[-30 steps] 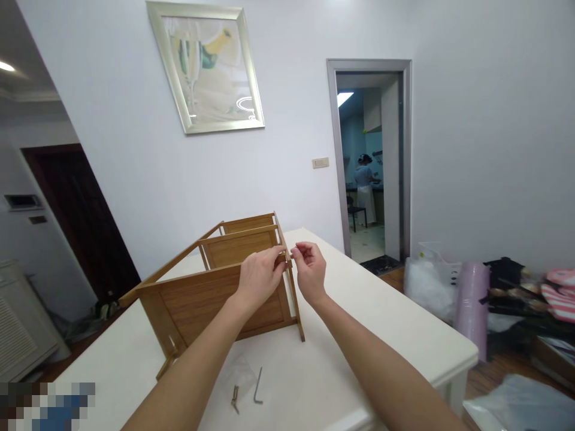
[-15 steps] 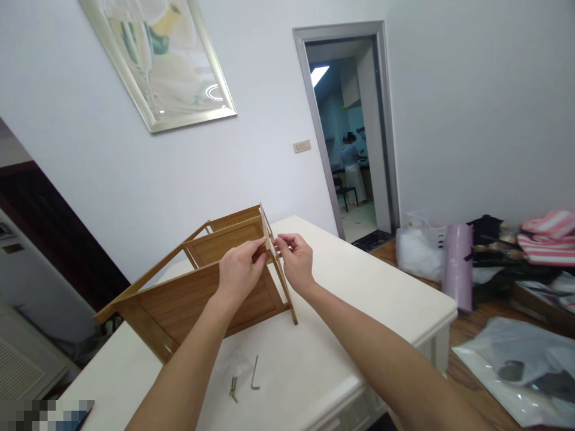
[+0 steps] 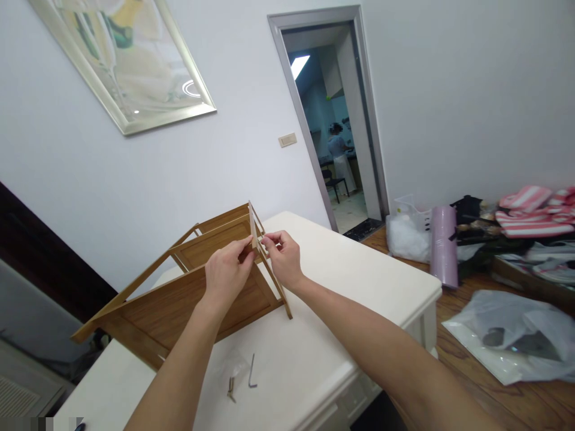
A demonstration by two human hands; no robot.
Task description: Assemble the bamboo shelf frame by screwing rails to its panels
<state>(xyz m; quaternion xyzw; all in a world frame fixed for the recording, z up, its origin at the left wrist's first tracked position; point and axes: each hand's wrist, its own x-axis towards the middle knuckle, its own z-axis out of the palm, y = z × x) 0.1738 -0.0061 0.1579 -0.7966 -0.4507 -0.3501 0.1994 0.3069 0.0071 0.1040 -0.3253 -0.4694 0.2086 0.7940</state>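
Note:
A brown wooden shelf unit (image 3: 153,317) with panels lies tilted on the white table (image 3: 341,269). My left hand (image 3: 229,266) is closed around the near top corner of its right end, thumb and fingers pinching the wood. Just across that end piece, my right hand (image 3: 284,257) has its fingertips pinched together against the outer side. Whatever sits between those fingertips is too small to make out. On the table below the unit lie a hex key (image 3: 251,374), several brass-coloured screws (image 3: 230,389) and a clear plastic bag (image 3: 237,363).
On the floor to the right are a purple roll (image 3: 444,246), a white basket (image 3: 408,236), striped cloth (image 3: 532,212) and plastic bags (image 3: 516,335). A person (image 3: 339,152) stands beyond the doorway. The table's right edge (image 3: 395,320) runs beneath my right forearm.
My view has turned slightly right, so everything appears shifted left. Both hands keep practically the same grip at the unit's end. The screws and hex key lie as before.

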